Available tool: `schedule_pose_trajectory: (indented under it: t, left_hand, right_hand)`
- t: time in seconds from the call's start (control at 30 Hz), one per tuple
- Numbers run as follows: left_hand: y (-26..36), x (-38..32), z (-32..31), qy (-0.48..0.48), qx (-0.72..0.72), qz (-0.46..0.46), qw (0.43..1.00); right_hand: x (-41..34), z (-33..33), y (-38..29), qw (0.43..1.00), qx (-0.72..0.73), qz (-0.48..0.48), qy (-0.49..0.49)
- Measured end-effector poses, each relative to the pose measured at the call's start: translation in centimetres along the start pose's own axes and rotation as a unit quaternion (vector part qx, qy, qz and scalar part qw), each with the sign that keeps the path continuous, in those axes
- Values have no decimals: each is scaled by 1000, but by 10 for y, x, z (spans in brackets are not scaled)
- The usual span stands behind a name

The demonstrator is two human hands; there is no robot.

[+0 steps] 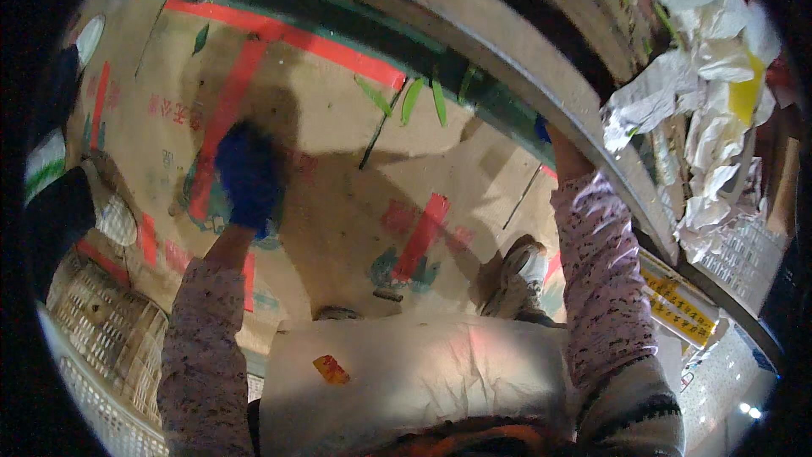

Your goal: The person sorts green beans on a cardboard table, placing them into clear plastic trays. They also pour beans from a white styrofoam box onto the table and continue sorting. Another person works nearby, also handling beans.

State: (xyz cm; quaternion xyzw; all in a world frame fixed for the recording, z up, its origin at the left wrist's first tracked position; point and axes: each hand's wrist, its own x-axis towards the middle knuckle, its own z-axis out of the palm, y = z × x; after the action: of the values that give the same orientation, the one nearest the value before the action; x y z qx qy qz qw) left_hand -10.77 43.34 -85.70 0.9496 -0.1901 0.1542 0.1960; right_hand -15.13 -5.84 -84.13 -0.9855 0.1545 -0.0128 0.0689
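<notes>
My left hand (247, 174), in a blue glove, hangs over flattened cardboard (330, 190) that covers the floor. It is blurred, and I cannot tell whether its fingers hold anything. My right hand (543, 129) reaches in behind a curved-looking table edge (507, 54); only a bit of its blue glove and the bare wrist show. Several green pods or leaves (412, 101) lie on the cardboard between my hands, near a dark green strip (355, 38). Red tape (235, 108) runs across the cardboard, which bears printed writing.
A white sheet or apron (412, 368) spreads before my body. My shoe (526, 260) stands at right. Another person's shoes (115, 220) and dark trousers are at left, by plastic crates (95, 311). Crumpled white paper or plastic (717, 95) lies on the table at right.
</notes>
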Motion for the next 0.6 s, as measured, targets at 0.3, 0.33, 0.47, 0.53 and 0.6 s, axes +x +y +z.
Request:
schedule_pose_trajectory:
  t: [0.3, 0.33, 0.47, 0.53, 0.6]
  left_hand:
    - [190, 62, 114, -36, -30, -108, 993]
    - [199, 60, 119, -41, -61, -115, 991]
    - [227, 63, 144, -32, -81, -130, 988]
    - [241, 69, 144, -31, -130, -149, 980]
    - [245, 73, 145, 23, -163, -159, 974]
  right_hand:
    - [4, 24, 0, 998, 47, -12, 34]
    - [2, 27, -6, 998, 49, -15, 37]
    - [4, 52, -42, 996, 69, -44, 43]
    - [7, 67, -56, 995, 68, -49, 46]
    - [11, 75, -63, 995, 69, -53, 48]
